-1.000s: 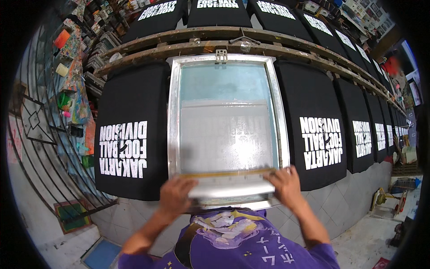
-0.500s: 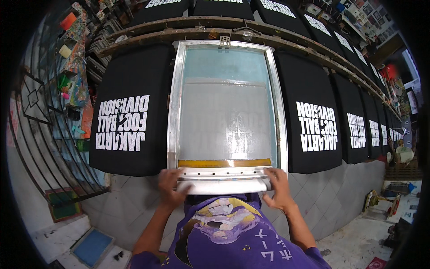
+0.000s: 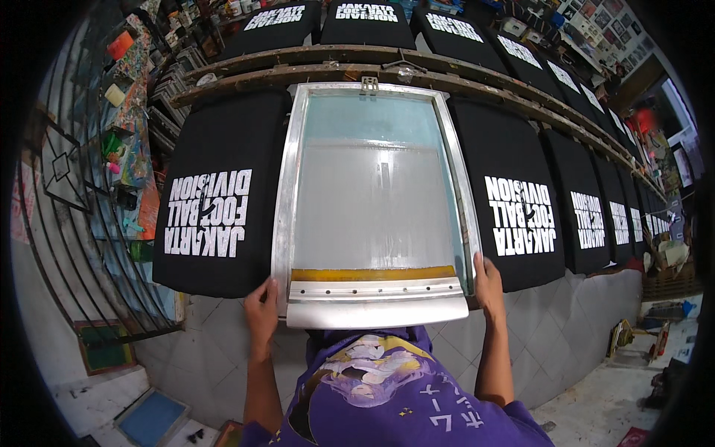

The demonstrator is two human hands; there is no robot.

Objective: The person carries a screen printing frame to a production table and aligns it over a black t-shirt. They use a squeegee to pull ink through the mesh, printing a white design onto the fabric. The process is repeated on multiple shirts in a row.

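Note:
A silver-framed printing screen (image 3: pixel 286 201) stretches away from me, with pale blue and grey mesh (image 3: pixel 372 216) inside it. Across its near end lies a squeegee (image 3: pixel 376 302) with an amber blade and a metal handle; neither hand touches it. My left hand (image 3: pixel 261 313) is closed around the frame's left rail near the front corner. On the opposite rail, my right hand (image 3: pixel 489 287) grips the frame with fingers curled round its outer side. Whatever lies beneath the screen is hidden. A small metal clip (image 3: pixel 369 86) sits at the frame's far edge.
Black printed shirts on boards flank the screen, one at the left (image 3: pixel 216 201) and one at the right (image 3: pixel 514 201). More shirts line a second row beyond the wooden rails (image 3: pixel 477 82). A metal grille (image 3: pixel 59 194) stands at far left, above grey floor tiles (image 3: pixel 216 328).
Both hands have left the squeegee's ends and taken hold of the frame's side rails. The squeegee stays at the near end of the screen. The view has tilted slightly upward.

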